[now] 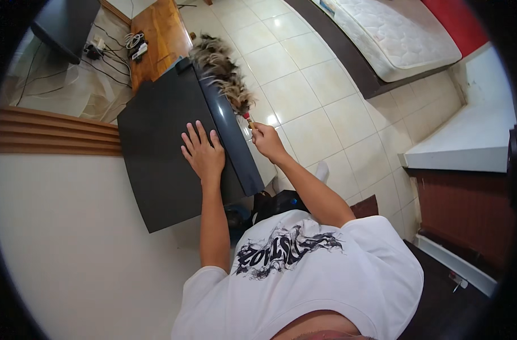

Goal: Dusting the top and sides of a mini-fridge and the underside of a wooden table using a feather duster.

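My right hand (267, 141) grips the short handle of a feather duster (226, 74). Its brown and cream feathers lie along the far part of a small dark refrigerator's glossy door edge (228, 127). A red collar joins feathers and handle. With its fingers spread, my left hand (205, 155) rests palm down on the matte black top (160, 127) of this refrigerator. Nothing is held in that hand. Below the door edge, the refrigerator's front is mostly hidden from this angle.
Beyond the refrigerator stands a wooden table (160, 38) with cables and a power strip (139, 50). A dark screen (65, 29) is at upper left. Across the tiled floor (313, 102) lies a mattress (390, 38) on a dark bed base (373, 87). A white wall (80, 221) borders the left.
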Demonstrator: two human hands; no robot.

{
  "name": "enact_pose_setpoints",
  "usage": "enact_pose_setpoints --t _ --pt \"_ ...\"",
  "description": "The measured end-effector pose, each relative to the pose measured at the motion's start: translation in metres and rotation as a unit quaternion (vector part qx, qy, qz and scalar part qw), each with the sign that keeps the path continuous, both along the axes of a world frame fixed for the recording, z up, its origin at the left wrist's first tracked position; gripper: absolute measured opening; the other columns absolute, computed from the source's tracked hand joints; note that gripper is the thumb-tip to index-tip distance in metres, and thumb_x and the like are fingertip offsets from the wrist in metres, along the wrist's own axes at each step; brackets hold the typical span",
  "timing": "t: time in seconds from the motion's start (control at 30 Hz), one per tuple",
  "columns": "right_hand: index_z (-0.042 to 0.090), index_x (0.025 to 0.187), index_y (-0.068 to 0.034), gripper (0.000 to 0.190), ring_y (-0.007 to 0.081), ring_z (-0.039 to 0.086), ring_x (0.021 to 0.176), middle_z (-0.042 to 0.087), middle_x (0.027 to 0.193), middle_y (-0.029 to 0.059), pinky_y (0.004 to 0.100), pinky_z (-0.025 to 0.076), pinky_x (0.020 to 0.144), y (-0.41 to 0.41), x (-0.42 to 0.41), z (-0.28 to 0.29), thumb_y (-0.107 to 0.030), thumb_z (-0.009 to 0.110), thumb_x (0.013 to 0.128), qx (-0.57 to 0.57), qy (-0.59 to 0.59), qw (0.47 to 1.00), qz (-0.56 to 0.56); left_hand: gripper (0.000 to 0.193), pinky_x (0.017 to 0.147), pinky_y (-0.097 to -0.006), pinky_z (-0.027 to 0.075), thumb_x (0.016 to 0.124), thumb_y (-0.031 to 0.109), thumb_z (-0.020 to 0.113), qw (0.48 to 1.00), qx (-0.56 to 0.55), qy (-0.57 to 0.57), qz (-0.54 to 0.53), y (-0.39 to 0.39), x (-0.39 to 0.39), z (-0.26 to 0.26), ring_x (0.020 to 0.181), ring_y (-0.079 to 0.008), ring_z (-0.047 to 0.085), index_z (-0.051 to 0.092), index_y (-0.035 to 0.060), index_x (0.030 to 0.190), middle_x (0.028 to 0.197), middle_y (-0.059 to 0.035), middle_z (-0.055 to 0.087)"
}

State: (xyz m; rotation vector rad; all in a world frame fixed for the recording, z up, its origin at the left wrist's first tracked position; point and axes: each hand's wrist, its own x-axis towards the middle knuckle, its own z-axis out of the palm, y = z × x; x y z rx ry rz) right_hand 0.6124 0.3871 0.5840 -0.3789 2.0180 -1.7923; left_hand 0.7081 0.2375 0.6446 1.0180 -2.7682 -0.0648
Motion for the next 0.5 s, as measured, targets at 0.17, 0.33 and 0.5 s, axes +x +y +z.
enact_pose_setpoints --t 0.17,0.33,0.5 --pt "0.065 0.094 0.002 0.021 0.038 0.064 0.074 0.065 0.076 0.024 0.0442 0.048 0.069 -0.001 -0.006 0.01 -0.015 0.054 0.092 0.115 -0.042 0.992 -0.031 0.058 0.12 -0.0506 0.013 0.104 0.047 0.031 1.0 0.008 0.003 0.008 0.0 0.001 0.001 0.149 -0.0325 0.018 0.031 0.0188 0.155 0.162 -0.0069 0.022" --pt "0.065 0.089 0.003 0.026 0.0193 0.056 0.061 0.062 0.066 0.0104 0.0372 0.045 0.061 -0.001 0.001 -0.004 -0.018 0.052 0.096 0.032 0.015 0.999 -0.023 0.059 0.12 -0.0508 0.014 0.104 0.048 0.031 1.0 0.01 0.001 0.001 0.0 -0.003 0.0 0.149 -0.033 0.018 0.03 0.0188 0.155 0.162 -0.0073 0.022" --pt "0.065 0.095 0.004 0.024 0.016 0.059 0.061 0.063 0.07 0.0091 0.0335 0.047 0.059 0.017 0.012 -0.001 -0.016 0.05 0.096 0.143 -0.025 0.989 -0.028 0.059 0.12 -0.0506 0.013 0.104 0.049 0.029 1.0 0.017 -0.006 0.009 0.0 0.0 0.0 0.149 -0.0329 0.018 0.03 0.0196 0.155 0.163 -0.0073 0.022"
